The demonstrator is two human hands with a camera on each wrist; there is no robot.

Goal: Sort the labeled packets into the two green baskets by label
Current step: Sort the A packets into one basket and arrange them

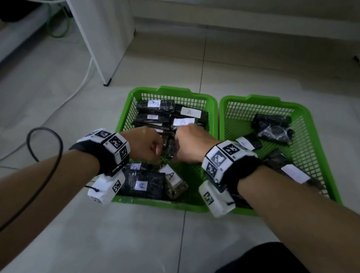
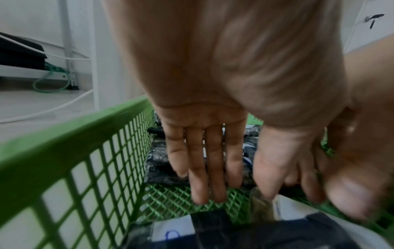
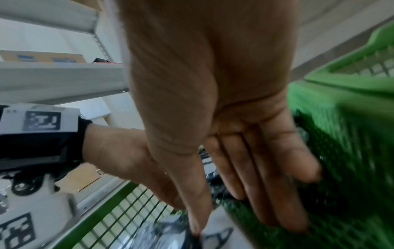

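Note:
Two green baskets stand side by side on the floor. The left basket [image 1: 149, 89] holds several dark packets with white labels marked A [image 1: 188, 112]. In the right basket [image 1: 258, 98] lie dark packets, one with a label marked B [image 1: 244, 143]. Both hands hover close together over the middle of the left basket. My left hand [image 1: 147, 143] [image 2: 234, 185] points its straight fingers down at the mesh floor and holds nothing. My right hand [image 1: 188, 144] [image 3: 234, 224] also has straight fingers, thumb tip near a packet below. A dark packet [image 1: 170, 148] shows between the hands.
A white shelf leg [image 1: 107, 81] stands behind the left basket, with a white cable [image 1: 80, 84] across the tiles. A black cable [image 1: 44, 147] loops over my left forearm. A dark-clothed knee [image 1: 249, 264] is at the bottom edge.

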